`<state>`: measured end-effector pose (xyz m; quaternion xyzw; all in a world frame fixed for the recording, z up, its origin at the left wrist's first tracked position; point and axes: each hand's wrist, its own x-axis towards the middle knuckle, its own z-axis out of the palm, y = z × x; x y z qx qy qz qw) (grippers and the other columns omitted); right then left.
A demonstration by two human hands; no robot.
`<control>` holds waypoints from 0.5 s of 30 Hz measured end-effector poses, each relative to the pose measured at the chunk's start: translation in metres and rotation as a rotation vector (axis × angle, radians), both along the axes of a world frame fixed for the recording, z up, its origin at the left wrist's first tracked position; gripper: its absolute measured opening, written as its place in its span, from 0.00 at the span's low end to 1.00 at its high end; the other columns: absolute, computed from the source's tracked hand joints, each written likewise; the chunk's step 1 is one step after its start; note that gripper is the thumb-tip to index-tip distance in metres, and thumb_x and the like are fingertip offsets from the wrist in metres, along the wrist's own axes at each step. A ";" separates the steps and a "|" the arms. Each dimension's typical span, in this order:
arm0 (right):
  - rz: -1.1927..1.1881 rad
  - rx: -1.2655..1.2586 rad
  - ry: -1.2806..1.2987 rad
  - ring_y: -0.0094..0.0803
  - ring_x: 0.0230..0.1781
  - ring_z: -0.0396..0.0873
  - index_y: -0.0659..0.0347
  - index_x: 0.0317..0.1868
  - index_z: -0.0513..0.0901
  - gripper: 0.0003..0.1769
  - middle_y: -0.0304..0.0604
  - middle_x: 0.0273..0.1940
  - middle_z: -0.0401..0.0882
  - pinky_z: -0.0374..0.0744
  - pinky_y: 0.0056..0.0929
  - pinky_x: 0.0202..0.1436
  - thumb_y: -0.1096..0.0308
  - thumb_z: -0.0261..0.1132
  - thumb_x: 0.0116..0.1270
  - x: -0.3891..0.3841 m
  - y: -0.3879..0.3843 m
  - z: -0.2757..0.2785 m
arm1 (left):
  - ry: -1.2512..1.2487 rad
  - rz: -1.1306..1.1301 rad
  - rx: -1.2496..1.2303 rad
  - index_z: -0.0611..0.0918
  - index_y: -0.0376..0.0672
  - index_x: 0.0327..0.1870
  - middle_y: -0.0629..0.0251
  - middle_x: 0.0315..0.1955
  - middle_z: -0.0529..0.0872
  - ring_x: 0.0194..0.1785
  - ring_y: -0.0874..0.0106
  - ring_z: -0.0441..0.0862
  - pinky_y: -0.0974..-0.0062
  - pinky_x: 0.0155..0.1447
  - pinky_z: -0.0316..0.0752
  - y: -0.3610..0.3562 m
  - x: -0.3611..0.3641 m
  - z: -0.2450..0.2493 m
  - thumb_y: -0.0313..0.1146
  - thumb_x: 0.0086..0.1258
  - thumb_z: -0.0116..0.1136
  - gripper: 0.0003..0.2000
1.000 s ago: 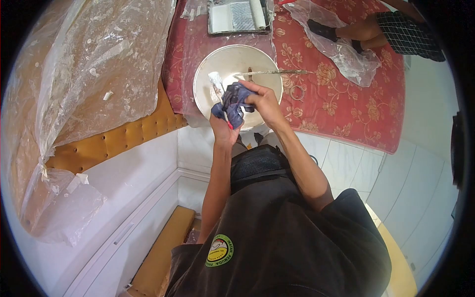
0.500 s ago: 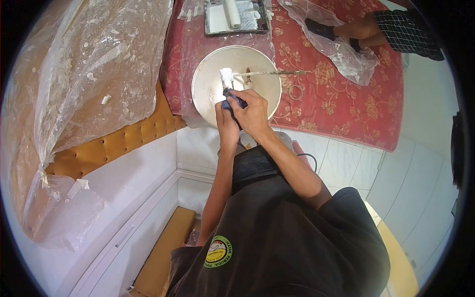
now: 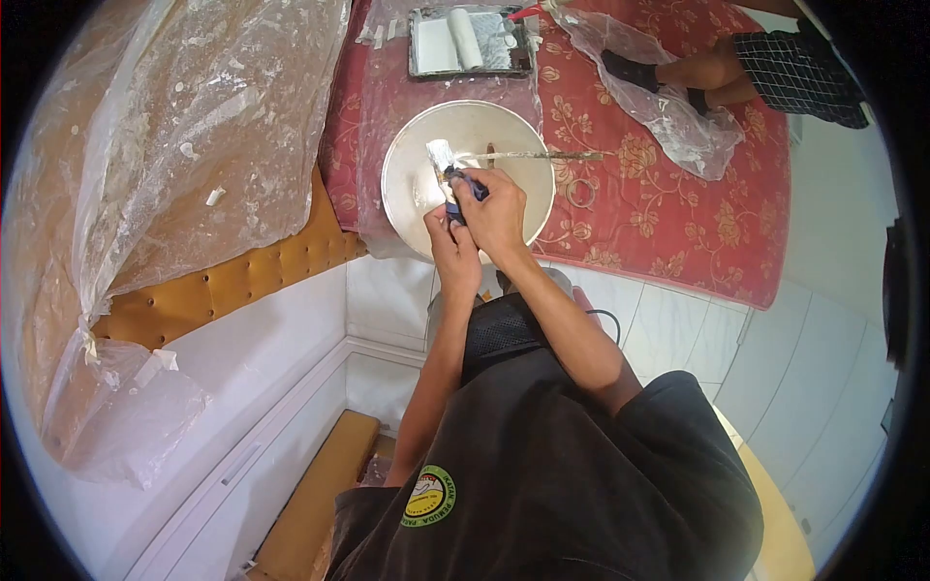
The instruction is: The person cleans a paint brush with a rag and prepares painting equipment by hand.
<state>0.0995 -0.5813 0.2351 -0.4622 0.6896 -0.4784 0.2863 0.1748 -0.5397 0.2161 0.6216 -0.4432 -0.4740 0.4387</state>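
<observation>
Over a white bucket I see a paintbrush with white, paint-coated bristles pointing away from me. My right hand is closed around the brush's dark blue handle area near the bristles. My left hand is closed lower down on the same handle, its fingertips close to the right hand. Fingers partly hide the handle, so its full shape cannot be made out. A paint-stained stick lies across the bucket's right rim, and a brown handle stands inside the bucket.
Beyond the bucket, a paint tray holds a white roller. Both rest on the red floral mattress. At the upper right, another person's legs are over plastic sheeting. Paint-spotted plastic drapes the tufted headboard.
The view has shifted slightly, so the bucket and tray sit lower. My left hand has moved right and down along the handle. A red-handled item now shows at the tray's right edge.
</observation>
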 end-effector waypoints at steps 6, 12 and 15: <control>0.271 0.056 0.082 0.42 0.33 0.79 0.56 0.38 0.86 0.10 0.46 0.34 0.80 0.76 0.37 0.38 0.65 0.62 0.58 -0.015 0.009 0.010 | 0.134 -0.081 -0.059 0.60 0.33 0.68 0.60 0.39 0.78 0.36 0.76 0.75 0.80 0.39 0.72 0.005 0.000 -0.009 0.24 0.72 0.40 0.23; 0.094 0.077 0.133 0.42 0.34 0.80 0.52 0.37 0.87 0.09 0.42 0.34 0.80 0.76 0.38 0.38 0.66 0.63 0.57 -0.021 0.000 -0.005 | 0.158 -0.198 0.190 0.61 0.33 0.68 0.61 0.46 0.79 0.44 0.78 0.77 0.83 0.43 0.73 0.014 0.002 -0.010 0.23 0.72 0.42 0.23; 0.208 -0.092 0.129 0.41 0.30 0.80 0.58 0.37 0.87 0.09 0.46 0.32 0.80 0.77 0.32 0.36 0.69 0.65 0.55 -0.010 0.013 -0.005 | 0.202 -0.138 -0.029 0.61 0.33 0.68 0.63 0.43 0.79 0.36 0.80 0.76 0.82 0.38 0.74 0.015 0.000 -0.008 0.23 0.71 0.41 0.23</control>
